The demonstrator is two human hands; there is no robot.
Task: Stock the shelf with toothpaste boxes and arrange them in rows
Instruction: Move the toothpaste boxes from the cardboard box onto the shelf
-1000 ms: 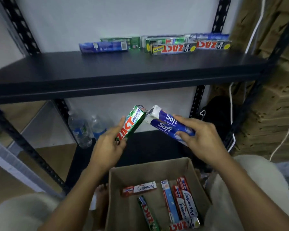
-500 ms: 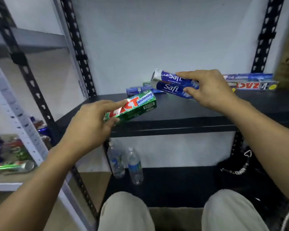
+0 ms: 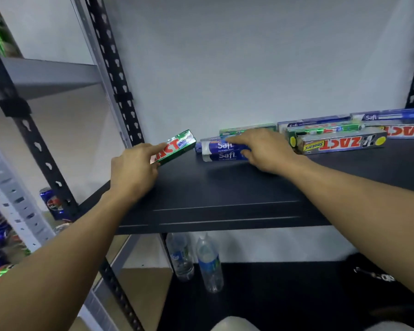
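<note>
My left hand (image 3: 134, 168) grips a green Zact Whitening box (image 3: 175, 146) by its near end, its far end low over the black shelf (image 3: 225, 194) at the back left. My right hand (image 3: 263, 151) holds two blue Safi boxes (image 3: 221, 151) stacked together, down on the shelf just right of the green box. Behind them a blue box and a green box (image 3: 246, 129) lie along the wall. Further right stand a silver Zact Smokers box (image 3: 342, 144), another Zact box (image 3: 406, 131) and Safi boxes (image 3: 387, 115).
Black perforated uprights (image 3: 115, 75) frame the shelf. Two water bottles (image 3: 208, 263) stand on the lower shelf. A grey rack (image 3: 46, 75) at left holds several drink cans (image 3: 50, 201). My knees show at the bottom edge.
Both hands have moved forward over the shelf. The Safi boxes came down onto the shelf surface near the back, and the green Zact box went from the front edge toward the back left.
</note>
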